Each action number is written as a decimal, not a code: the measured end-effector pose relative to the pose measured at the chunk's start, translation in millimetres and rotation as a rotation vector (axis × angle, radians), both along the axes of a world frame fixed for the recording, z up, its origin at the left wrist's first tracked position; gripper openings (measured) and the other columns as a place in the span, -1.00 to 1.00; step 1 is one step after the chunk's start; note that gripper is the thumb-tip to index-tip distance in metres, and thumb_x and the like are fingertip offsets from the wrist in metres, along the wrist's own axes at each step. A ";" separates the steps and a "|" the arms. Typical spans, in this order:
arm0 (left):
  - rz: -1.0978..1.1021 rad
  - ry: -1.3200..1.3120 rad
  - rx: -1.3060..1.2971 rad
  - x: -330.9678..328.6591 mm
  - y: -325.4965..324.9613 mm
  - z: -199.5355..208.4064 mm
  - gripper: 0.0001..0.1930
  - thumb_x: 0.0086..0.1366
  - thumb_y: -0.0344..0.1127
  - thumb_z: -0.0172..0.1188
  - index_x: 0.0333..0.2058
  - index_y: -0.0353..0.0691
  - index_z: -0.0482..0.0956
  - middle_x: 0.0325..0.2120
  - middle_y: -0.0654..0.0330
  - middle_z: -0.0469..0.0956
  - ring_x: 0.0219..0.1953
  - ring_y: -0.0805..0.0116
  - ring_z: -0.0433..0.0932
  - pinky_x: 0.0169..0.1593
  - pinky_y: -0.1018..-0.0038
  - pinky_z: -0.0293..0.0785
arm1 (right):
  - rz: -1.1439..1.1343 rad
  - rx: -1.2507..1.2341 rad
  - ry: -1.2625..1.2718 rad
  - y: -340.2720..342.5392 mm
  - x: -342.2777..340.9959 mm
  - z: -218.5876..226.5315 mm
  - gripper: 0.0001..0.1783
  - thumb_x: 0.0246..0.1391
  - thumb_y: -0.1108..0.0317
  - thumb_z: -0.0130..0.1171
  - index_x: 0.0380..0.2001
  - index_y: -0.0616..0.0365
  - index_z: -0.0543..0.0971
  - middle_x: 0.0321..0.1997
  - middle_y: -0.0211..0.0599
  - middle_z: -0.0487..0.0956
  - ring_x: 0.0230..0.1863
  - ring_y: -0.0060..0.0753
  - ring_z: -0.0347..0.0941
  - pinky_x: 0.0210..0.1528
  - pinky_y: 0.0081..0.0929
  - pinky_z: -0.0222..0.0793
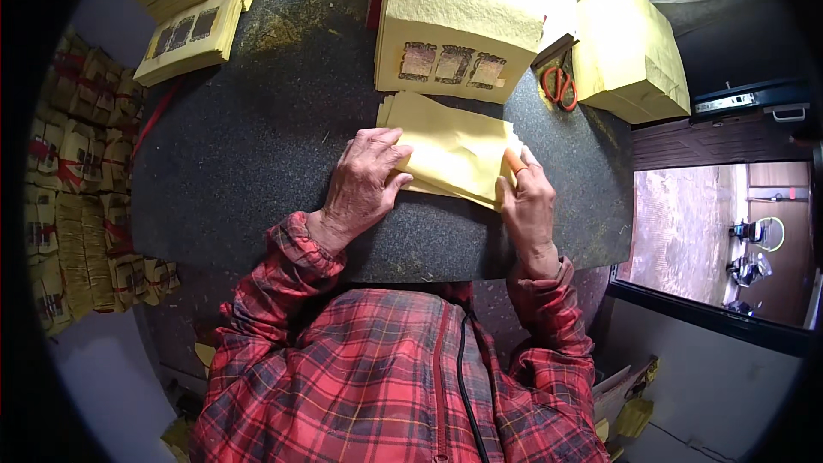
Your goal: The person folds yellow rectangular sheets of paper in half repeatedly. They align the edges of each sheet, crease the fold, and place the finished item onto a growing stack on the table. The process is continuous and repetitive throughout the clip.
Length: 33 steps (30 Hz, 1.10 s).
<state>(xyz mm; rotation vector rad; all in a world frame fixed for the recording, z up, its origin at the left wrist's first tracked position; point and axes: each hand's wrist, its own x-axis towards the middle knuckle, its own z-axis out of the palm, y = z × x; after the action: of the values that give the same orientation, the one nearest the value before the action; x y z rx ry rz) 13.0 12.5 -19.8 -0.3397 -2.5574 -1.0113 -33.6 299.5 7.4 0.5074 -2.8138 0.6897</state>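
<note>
A thin stack of yellow paper sheets (pixel 450 150) lies on the dark speckled table (pixel 266 146), its edges slightly fanned. My left hand (pixel 369 173) grips the stack's left end, fingers curled on top and the thumb by the lower edge. At the other end, my right hand (pixel 527 197) holds the right edge between thumb and fingers. An orange finger cover (pixel 515 161) sits on one finger of that hand. Just beyond the sheets stands a tall pile of yellow paper (pixel 454 21) with dark printed panels on its near face.
Orange-handled scissors (pixel 559 88) lie right of the tall pile, beside a yellow paper block (pixel 633 51). More stacked yellow paper (pixel 193 34) stands at the far left. Tied yellow bundles (pixel 81 163) are heaped beyond the table's left edge. A red ribbon (pixel 159 116) hangs near that edge.
</note>
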 end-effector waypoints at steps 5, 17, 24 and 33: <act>0.006 0.013 -0.084 2.2 3.2 13.7 -0.57 0.18 -0.31 0.51 0.03 -0.23 0.68 0.13 -0.01 0.64 0.26 -0.03 0.54 0.43 -0.11 0.33 | 0.157 0.288 0.185 -21.8 11.9 13.8 -0.36 0.18 0.27 0.42 0.30 0.26 0.56 0.48 0.28 0.38 0.44 0.32 0.31 0.45 0.14 0.19; -0.023 -0.074 -0.291 -12.7 22.2 -27.8 -0.43 0.40 -0.15 0.26 0.32 -0.23 0.50 0.39 -0.11 0.40 0.54 -0.09 0.23 0.59 -0.24 -0.05 | 0.593 0.144 0.082 -46.7 2.2 -41.5 -0.37 0.23 0.20 0.35 0.32 0.19 0.55 0.55 -0.06 0.38 0.64 0.08 0.17 0.66 0.15 -0.04; 0.016 -0.080 -0.347 -2.6 19.6 -22.5 -0.41 0.40 -0.14 0.28 0.32 -0.25 0.48 0.43 -0.13 0.33 0.56 -0.08 0.18 0.60 -0.23 -0.10 | 0.447 0.236 0.090 3.0 -13.3 -35.0 -0.25 0.25 0.00 0.31 0.43 0.09 0.48 0.57 -0.04 0.36 0.61 0.12 0.19 0.63 0.14 -0.01; 0.082 -0.036 -0.192 -7.0 14.1 -24.0 -0.43 0.33 -0.25 0.36 0.27 -0.30 0.48 0.35 -0.19 0.41 0.51 -0.19 0.26 0.59 -0.22 -0.01 | 0.431 0.100 -0.012 -16.0 -58.0 0.1 -0.24 0.19 0.26 0.44 0.43 0.12 0.46 0.41 0.21 0.45 0.48 0.21 0.31 0.52 0.19 0.10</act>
<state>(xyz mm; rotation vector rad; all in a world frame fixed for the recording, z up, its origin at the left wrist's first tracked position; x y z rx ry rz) 6.1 26.6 -43.8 -0.2670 -2.6842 -0.7516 -91.6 283.6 7.5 1.1520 -2.7816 0.6238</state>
